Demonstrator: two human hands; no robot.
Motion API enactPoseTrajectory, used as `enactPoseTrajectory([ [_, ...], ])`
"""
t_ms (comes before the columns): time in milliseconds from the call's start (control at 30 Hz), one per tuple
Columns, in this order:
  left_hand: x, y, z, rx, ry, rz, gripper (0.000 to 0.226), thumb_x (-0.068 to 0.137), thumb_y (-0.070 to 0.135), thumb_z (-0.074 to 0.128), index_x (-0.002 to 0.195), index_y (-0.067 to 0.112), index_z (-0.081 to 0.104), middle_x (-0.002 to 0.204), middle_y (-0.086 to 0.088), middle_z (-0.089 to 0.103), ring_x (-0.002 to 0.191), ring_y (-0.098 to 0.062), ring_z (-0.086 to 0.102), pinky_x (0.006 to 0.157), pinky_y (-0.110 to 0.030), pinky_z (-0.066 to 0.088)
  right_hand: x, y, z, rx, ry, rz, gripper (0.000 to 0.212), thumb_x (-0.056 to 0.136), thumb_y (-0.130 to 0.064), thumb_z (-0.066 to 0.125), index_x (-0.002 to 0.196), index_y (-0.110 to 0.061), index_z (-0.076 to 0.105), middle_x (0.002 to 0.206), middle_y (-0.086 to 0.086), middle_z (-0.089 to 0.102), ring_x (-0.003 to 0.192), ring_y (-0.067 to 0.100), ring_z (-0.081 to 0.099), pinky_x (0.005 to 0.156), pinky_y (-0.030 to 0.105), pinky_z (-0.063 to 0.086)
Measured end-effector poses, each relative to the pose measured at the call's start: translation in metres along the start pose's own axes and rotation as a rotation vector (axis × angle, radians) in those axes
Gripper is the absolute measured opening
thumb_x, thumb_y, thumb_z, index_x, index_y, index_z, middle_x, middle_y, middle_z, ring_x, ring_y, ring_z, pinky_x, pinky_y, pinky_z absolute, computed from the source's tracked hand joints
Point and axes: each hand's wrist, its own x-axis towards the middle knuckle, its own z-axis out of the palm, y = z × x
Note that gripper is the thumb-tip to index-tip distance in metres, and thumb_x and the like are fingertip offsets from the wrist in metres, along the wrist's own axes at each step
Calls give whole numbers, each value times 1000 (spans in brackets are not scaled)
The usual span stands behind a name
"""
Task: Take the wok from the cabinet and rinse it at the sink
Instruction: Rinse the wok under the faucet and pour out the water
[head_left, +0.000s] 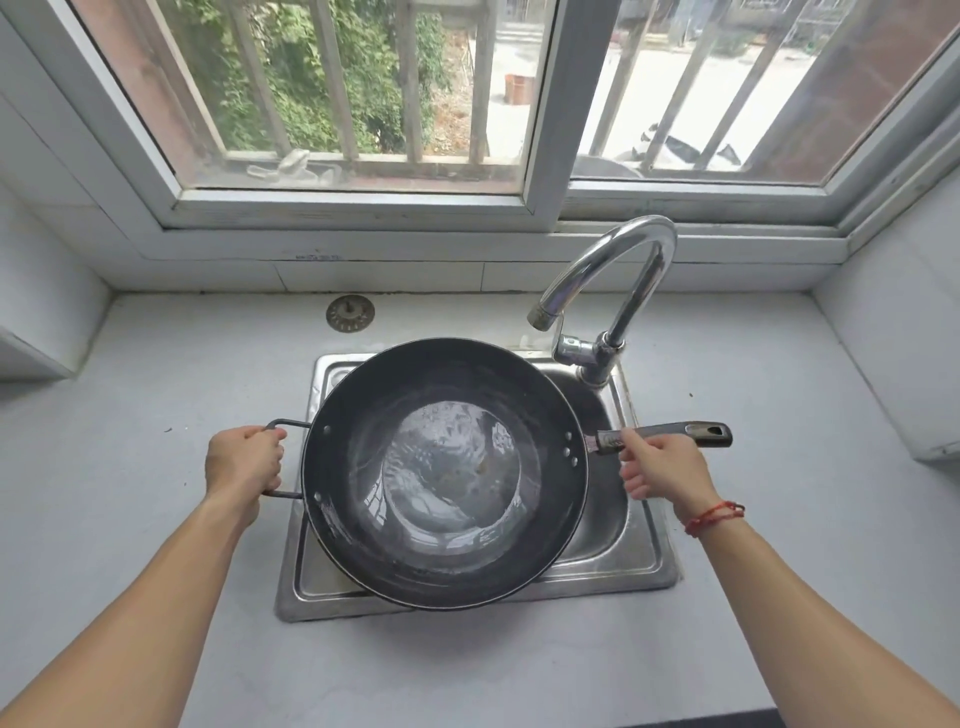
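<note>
A large black wok (363, 415) is held level over the steel sink (644, 551), covering most of the basin. Clear water pools in the wok's bottom with a small brown speck in it. My left hand (244, 462) grips the wire loop handle on the wok's left side. My right hand (660, 467) is closed around the long dark handle (701, 434) that sticks out to the right. The chrome faucet (618, 280) arches over the sink's far right corner, its spout above the wok's far rim. No water runs from it.
A round metal drain strainer (350, 313) lies on the white counter (156, 395) behind the sink. A barred window (363, 104) with a white sill runs along the back. White tiled walls close in on the left and right of the counter.
</note>
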Motion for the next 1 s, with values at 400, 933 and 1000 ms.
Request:
enactPoseTrajectory([
  [400,-7,4,-6,-17,21,-47,13,88,3,62,74,2,63,65,-10,52,50,-20,37,49,-28,35,20,9,9,652,-7,248,22,94,-19,65,106,-1,59,103,24,67,94,32,69,65,36,61],
  [933,-7,14,-6,-16,63,-124,17,88,-2,50,80,4,64,65,-6,47,50,-16,29,44,-25,21,28,-4,12,707,5,294,21,99,-7,52,119,2,51,107,29,65,92,39,67,79,51,53],
  [1000,-10,22,-8,-29,68,-109,15,87,-1,52,78,4,62,65,-6,46,50,-16,29,45,-26,20,26,-8,12,707,-4,283,16,99,-7,51,113,2,53,110,31,65,97,42,67,80,51,54],
])
